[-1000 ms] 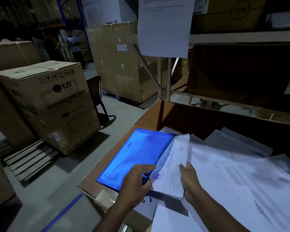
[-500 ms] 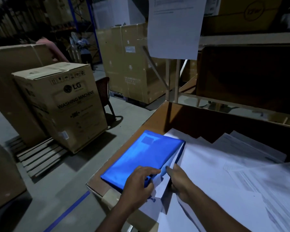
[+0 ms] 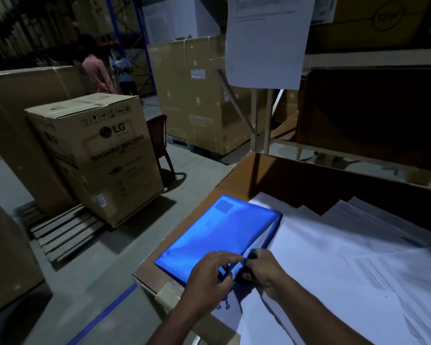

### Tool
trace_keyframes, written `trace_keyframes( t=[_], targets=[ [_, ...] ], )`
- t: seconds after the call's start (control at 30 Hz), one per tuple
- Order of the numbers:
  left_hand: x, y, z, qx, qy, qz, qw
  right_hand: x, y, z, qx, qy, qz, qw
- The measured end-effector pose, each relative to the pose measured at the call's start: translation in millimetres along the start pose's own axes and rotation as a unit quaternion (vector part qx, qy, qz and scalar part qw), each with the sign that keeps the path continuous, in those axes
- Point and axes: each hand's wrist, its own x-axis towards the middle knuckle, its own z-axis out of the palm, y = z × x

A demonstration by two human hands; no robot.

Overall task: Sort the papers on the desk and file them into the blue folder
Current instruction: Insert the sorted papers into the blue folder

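Dim warehouse aisle: stacked cartons, a washing-machine box on a pallet to the far left, shelving behind. Your work surface is a brown table at the near right, its right half buried in loose white papers, fanned and overlapping.

Blue folder lies flat on the table's left near corner, just beside the paper spread, its right edge touching or overlapping the sheets. Long axis runs diagonally, near-left to far-right; the open mouth appears to face right, toward the papers, so sheets can slide straight in without turning it.

Your left hand rests on the folder's near right corner, fingers curled and pinching the cover edge, likely to pin it down and keep the mouth apart. Your right hand sits just beside it, at the same edge, fingers bent inward and pressed together on something at the opening; whether that is a sheet or the folder's lip, you cannot tell in this light.

Judgement: filing is at an early stage, as most papers lie outside.
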Motion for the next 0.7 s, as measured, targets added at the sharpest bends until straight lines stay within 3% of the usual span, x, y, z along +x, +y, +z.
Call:
trace_keyframes(
  t=[0.17,0.27,0.43,0.57,0.7],
  targets=[
    [2,-6,-3,0.001,0.016,0.001,1.000,3,-2,9,-0.014,0.044,-0.035,0.998],
    [4,-11,-4,0.009,0.020,-0.006,1.000,3,-2,14,-0.085,0.054,-0.058,0.993],
    [5,-18,-2,0.082,-0.026,-0.012,0.996,8,2,14,-0.130,0.015,-0.104,0.986],
    [6,-20,4,0.100,-0.015,-0.029,0.994,5,6,12,-0.094,-0.026,-0.115,0.989],
    [11,-26,3,0.137,0.011,-0.079,0.987,6,23,1,-0.054,0.035,-0.130,0.989]
  ],
)
